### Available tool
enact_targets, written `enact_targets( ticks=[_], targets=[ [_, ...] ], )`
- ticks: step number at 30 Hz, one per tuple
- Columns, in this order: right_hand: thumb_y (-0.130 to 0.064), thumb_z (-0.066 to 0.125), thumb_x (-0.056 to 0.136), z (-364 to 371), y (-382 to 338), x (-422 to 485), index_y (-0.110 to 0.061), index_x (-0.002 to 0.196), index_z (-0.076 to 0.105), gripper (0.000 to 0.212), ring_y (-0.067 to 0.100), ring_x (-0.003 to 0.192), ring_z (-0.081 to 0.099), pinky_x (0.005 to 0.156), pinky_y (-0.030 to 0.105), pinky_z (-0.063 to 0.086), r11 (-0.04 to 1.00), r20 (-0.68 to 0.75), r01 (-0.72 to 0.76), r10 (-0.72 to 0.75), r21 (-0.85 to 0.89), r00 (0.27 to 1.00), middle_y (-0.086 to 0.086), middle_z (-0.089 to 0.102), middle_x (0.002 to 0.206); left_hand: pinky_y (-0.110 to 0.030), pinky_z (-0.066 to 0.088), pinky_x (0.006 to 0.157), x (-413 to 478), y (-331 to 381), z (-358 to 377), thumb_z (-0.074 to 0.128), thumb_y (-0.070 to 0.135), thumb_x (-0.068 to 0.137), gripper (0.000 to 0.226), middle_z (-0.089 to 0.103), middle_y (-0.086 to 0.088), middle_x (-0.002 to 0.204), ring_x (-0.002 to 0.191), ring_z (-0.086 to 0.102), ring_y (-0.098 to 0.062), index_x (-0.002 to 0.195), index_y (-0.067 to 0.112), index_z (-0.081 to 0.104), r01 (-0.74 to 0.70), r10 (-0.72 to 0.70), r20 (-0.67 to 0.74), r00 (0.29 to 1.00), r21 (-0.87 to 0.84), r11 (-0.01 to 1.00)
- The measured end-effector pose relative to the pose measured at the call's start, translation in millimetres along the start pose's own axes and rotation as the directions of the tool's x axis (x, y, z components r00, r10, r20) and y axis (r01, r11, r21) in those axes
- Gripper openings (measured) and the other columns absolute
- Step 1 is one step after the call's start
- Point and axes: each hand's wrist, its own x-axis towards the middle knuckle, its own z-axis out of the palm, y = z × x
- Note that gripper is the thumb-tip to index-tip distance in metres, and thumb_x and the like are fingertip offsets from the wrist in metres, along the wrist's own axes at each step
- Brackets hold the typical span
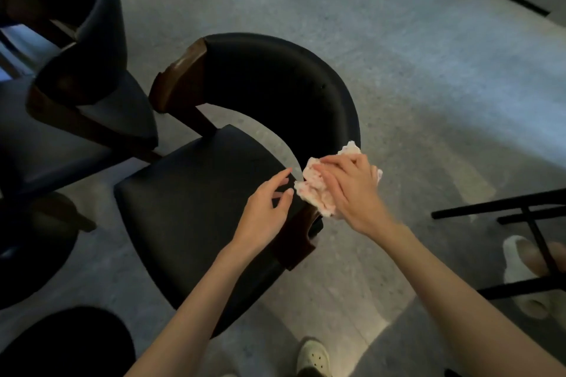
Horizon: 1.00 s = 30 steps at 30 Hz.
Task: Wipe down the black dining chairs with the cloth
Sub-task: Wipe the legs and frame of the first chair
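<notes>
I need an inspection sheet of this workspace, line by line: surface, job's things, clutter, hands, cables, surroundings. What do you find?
Surface: black seat of the near chair, dimly lit.
Job's things: pale cloth crumpled at the near end of the curved backrest; second black chair at upper left.
Clutter: nothing seen.
Hands: right hand presses flat on the cloth; left hand open, beside the cloth, over the seat edge.
Cables: nothing seen.
Surroundings: speckled grey floor; black metal frame at right; pale clog at the bottom.
</notes>
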Motion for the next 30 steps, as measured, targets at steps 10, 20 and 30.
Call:
enact_targets(
  ticks=[10, 20, 30],
  targets=[
    [-0.036, 0.043, 0.091, 63.3, 14.1, -6.6, -0.007, 0.118, 0.052, 0.040, 0.017, 0.124, 0.023, 0.103, 0.008, 0.006, 0.987, -0.516, -0.057, 0.126, 0.149, 0.847, 0.017, 0.027, 0.148, -0.011, 0.042, 0.094, 55.5, -24.4, 32.0, 0.057, 0.014, 0.094, 0.028, 0.054, 0.017, 0.117, 0.113, 0.052, 0.003, 0.122, 0.020, 0.061, -0.447, 0.444, 0.049, 0.895, 0.110, 0.888],
    [-0.023, 0.059, 0.095, 108.3, -0.9, -33.3, -0.012, 0.098, 0.055, 0.013, -0.014, 0.107, 0.037, 0.094, 0.005, 0.032, 0.930, -0.685, 0.200, 0.072, 0.308, 0.725, -0.007, 0.027, 0.115, -0.016, 0.049, 0.084, 43.5, -74.6, 19.6, 0.047, 0.012, 0.099, 0.020, 0.061, 0.002, 0.108, 0.100, 0.059, -0.005, 0.116, 0.014, 0.057, -0.652, 0.632, 0.175, 0.755, 0.091, 0.753],
    [-0.025, 0.066, 0.090, 88.5, 3.3, -34.6, -0.012, 0.096, 0.067, 0.014, -0.013, 0.088, 0.043, 0.079, 0.005, 0.038, 0.972, -0.667, 0.217, -0.104, 0.087, 0.738, -0.009, 0.038, 0.096, -0.011, 0.045, 0.075, 54.5, -97.6, 19.8, 0.055, 0.019, 0.096, 0.012, 0.062, 0.015, 0.095, 0.089, 0.059, 0.000, 0.105, 0.023, 0.062, -0.762, 0.772, 0.036, 0.634, 0.198, 0.617]
  ],
)
